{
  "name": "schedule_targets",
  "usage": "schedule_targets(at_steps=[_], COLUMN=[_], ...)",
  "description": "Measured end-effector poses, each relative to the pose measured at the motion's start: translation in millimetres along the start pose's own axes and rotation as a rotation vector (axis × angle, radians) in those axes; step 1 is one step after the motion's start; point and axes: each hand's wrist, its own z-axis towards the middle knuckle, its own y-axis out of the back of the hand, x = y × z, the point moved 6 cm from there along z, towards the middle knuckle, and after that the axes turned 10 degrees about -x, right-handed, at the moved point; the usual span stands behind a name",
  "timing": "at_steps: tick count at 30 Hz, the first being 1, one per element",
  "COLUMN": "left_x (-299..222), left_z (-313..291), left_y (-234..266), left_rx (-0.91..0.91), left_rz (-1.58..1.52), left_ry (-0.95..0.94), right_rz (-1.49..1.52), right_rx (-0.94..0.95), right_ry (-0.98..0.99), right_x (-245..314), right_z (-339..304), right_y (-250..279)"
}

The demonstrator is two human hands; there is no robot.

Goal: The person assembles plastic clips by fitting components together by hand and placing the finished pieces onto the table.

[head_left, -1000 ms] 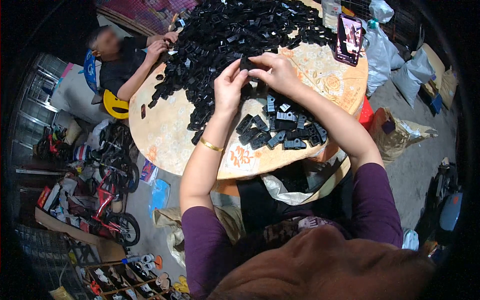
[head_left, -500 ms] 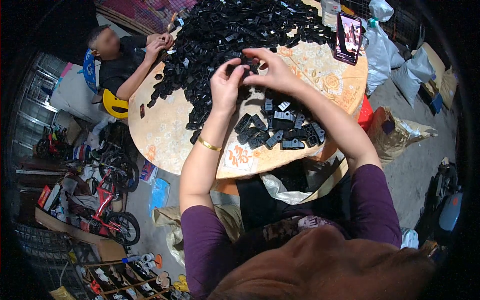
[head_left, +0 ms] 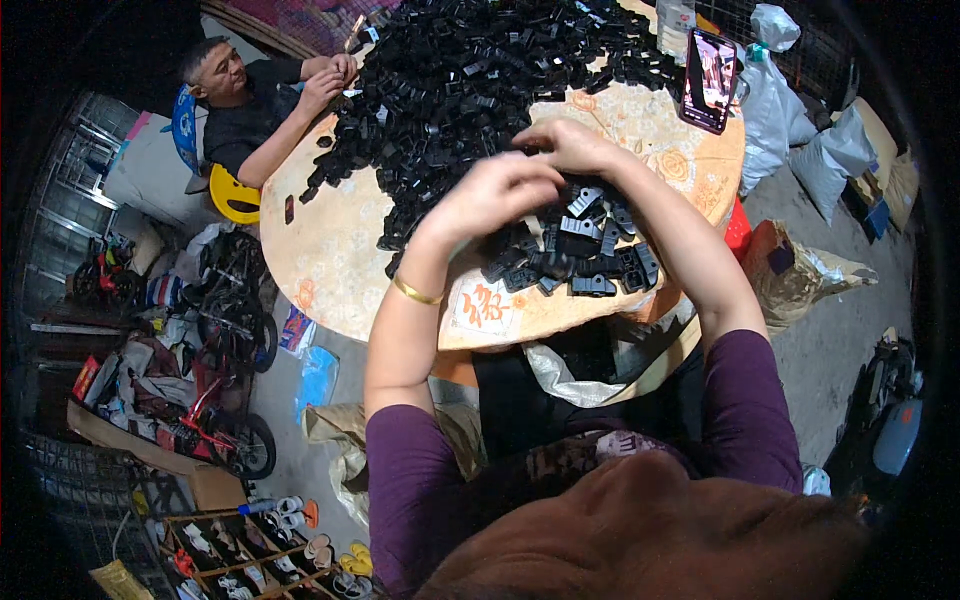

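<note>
A large heap of small black plastic parts covers the far side of the round table. Close to me lies a smaller group of black and grey clip-like parts. Over the space between them, my left hand points its fingers rightward, apart and slightly bent, with nothing visible in them. One dark part below it is smeared by motion. My right hand is at the near edge of the big heap, fingers bent down; its fingertips are partly hidden, so any part in them cannot be made out.
The table has a pale flowered cover. A phone stands upright at the far right, near white sacks. Across at the left, another person has both hands by the heap. Bicycles and a shoe rack stand left.
My hands, close together before, have parted. The left came down and nearer the small group; the right moved right, to the heap's edge. A part beneath the left hand is now blurred.
</note>
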Motion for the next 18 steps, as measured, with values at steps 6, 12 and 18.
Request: schedule_targets(at_steps=[6,12,18], left_x=[51,43,71], left_z=[15,68,140], left_y=[51,21,-24], left_rx=[-0.583,-0.386,-0.202], left_rz=[0.398,0.735,1.004], left_ry=[0.047,-0.105,-0.223], right_rz=[0.081,-0.041,-0.030], right_rx=[0.165,0.006,0.041], right_ry=[-0.128,-0.273,-0.338], right_x=[-16,-55,-53], right_z=[-3,-6,-7], right_y=[-4,22,35])
